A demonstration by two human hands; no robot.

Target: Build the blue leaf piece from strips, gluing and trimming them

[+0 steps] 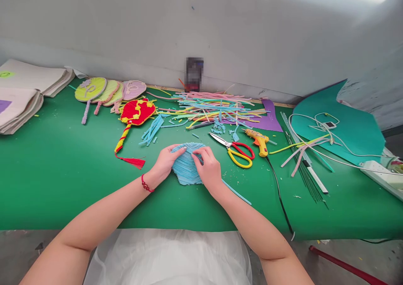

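A light-blue panel [187,167] of pipe cleaners laid side by side is held just above or on the green table. My left hand [165,161] grips its upper left edge, thumb on top. On the panel's upper right, my right hand [208,167] has its thumb and index finger pinched together. From beneath this hand a loose blue pipe cleaner [236,192] runs out to the lower right; the hand hides its other end. Scissors [231,147] with one red and one yellow handle lie right of my hands, beside a yellow hot glue gun [258,141].
Behind my hands lies a pile of coloured pipe cleaners [214,104], with cut blue pieces [152,129] nearer. A red fan [137,111] with tassel and several pale fans [91,89] are left. The glue gun's black cord [278,188] crosses the table [78,184] to its front edge.
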